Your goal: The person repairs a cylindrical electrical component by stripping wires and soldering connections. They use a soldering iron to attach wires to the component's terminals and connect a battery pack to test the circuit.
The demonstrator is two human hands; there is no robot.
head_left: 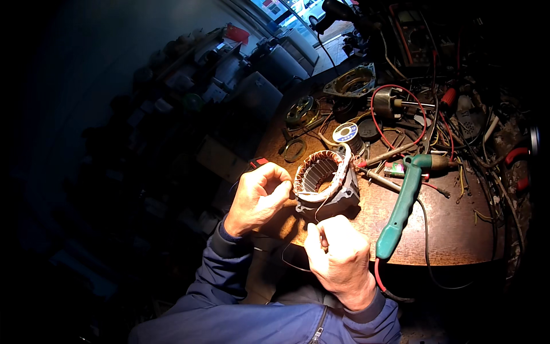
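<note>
A motor stator (329,200) stands near the front edge of the wooden table, its round opening facing up. Copper windings laced with pale cord (344,172) ring that opening. Close by the stator's left rim, my left hand (260,198) is closed in a pinch; whatever lies between the fingertips is too small to make out. My right hand (341,258), just in front of the stator, pinches a thin cord (318,213) that runs up to the windings. A slack dark strand (287,261) loops below the table edge toward this hand.
A green-handled soldering tool (398,221) lies right of the stator, its cable hanging over the edge. Behind are a solder spool (346,133), a rotor with shaft (387,103), a metal end cover (352,81) and a red wire loop (401,87). Tangled wires (481,149) crowd the right.
</note>
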